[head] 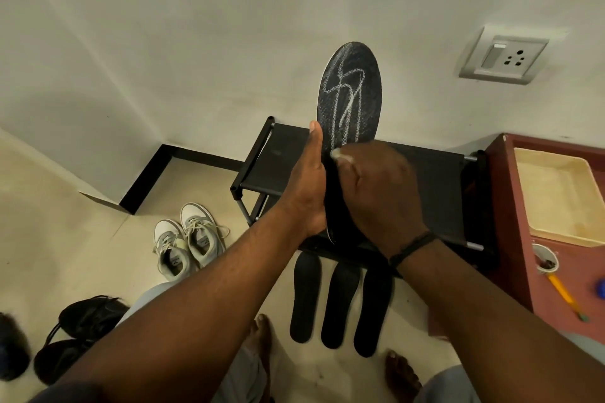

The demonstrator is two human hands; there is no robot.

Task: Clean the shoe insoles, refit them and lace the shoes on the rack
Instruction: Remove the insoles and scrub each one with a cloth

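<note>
Holding insole (352, 91) upright, toe up, left hand (307, 186) gripping heel end

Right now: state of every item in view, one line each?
left hand: grips the held insole's edge
right hand: pinches a small white piece against it
held insole: upright, white scribbles on it
three insoles: flat on floor, side by side
grey sneakers: on floor, laced
rack: top shelf bare where visible
paper cup: upright on the red surface

Insole (352, 91) matt black, rough woven weave; rack (438, 180) matt black cloth, metal rods
</note>
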